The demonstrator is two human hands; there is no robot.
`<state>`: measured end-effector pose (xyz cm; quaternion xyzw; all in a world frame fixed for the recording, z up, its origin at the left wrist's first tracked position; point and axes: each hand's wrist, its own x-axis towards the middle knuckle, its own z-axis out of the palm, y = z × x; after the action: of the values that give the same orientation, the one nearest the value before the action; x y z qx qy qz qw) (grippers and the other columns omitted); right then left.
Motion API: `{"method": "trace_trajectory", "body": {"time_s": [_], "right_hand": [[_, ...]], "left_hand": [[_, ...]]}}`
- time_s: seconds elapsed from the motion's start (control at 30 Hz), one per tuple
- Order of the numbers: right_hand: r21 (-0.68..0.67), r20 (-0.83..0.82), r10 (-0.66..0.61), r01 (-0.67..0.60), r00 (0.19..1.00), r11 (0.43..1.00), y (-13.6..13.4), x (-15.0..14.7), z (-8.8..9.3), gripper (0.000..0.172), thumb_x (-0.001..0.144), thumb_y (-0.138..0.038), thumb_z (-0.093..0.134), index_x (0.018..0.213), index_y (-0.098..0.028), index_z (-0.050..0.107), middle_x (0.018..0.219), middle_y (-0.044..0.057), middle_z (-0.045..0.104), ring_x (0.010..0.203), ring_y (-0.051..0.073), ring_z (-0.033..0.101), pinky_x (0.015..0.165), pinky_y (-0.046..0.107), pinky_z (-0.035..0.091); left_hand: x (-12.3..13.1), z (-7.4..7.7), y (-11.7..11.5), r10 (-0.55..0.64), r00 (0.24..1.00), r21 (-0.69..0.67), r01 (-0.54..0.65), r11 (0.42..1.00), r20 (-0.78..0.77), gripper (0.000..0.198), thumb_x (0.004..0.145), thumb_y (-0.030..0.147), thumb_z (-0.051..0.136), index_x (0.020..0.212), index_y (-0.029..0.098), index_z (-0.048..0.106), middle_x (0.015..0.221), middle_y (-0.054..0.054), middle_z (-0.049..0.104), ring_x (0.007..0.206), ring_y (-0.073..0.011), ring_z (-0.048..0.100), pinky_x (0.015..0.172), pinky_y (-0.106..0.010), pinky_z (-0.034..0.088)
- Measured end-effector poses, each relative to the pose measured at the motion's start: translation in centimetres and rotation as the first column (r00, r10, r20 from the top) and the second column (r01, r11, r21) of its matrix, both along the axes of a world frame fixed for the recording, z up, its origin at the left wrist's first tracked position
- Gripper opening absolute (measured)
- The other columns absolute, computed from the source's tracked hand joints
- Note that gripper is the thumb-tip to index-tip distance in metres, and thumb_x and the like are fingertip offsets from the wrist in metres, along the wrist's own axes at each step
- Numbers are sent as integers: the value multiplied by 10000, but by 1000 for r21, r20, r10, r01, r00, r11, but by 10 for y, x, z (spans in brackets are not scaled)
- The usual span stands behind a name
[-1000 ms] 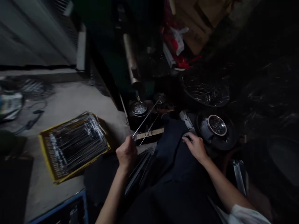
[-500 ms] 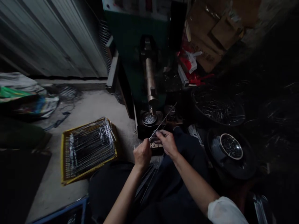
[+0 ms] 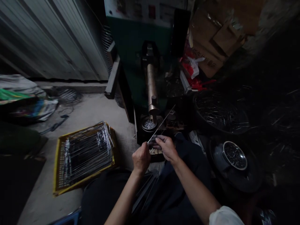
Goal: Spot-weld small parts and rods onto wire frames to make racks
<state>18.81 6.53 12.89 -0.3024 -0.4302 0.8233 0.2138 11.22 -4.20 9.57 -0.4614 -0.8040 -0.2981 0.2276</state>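
My left hand is closed round the lower end of a thin metal rod, which slants up and to the right. Beside it, my right hand has its thumb against its fingers, close to the rod; anything small in that pinch is too dark to make out. Beyond the hands stands a green machine with a copper-coloured arm. Under the arm's tip is a round dish of small metal pieces. More thin rods lie across my lap.
A yellow crate full of metal rods stands on the floor at left. To the right are a dark basin of thin metal pieces and a bowl of small parts. Cardboard and red bags sit behind.
The view has shifted slightly, so the machine appears lower. The rod stays in my left hand at much the same slant. My right fingers are a little more stretched beside it.
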Motion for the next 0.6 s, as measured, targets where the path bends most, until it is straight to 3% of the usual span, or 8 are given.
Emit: {"method": "trace_trajectory", "body": {"time_s": [0.27, 0.6], "right_hand": [[-51, 79, -120, 124, 990, 991, 1, -2, -6, 413, 632, -470, 814, 796, -162, 593, 738, 54, 735, 628, 174, 719, 510, 204, 522], [-65, -44, -182, 179, 982, 982, -3, -12, 6, 392, 667, -461, 817, 786, -176, 577, 689, -13, 677, 673, 160, 717, 536, 200, 546]], "left_hand": [[-1, -2, 0, 20, 1000, 9, -19, 1000, -7, 254, 1007, 217, 379, 840, 166, 564, 537, 3, 601, 448, -147, 583, 473, -256, 341], [0, 1, 5, -11, 999, 25, 10, 1000, 37, 246, 1005, 200, 383, 828, 167, 551, 544, 10, 583, 463, -139, 588, 483, -251, 358]]}}
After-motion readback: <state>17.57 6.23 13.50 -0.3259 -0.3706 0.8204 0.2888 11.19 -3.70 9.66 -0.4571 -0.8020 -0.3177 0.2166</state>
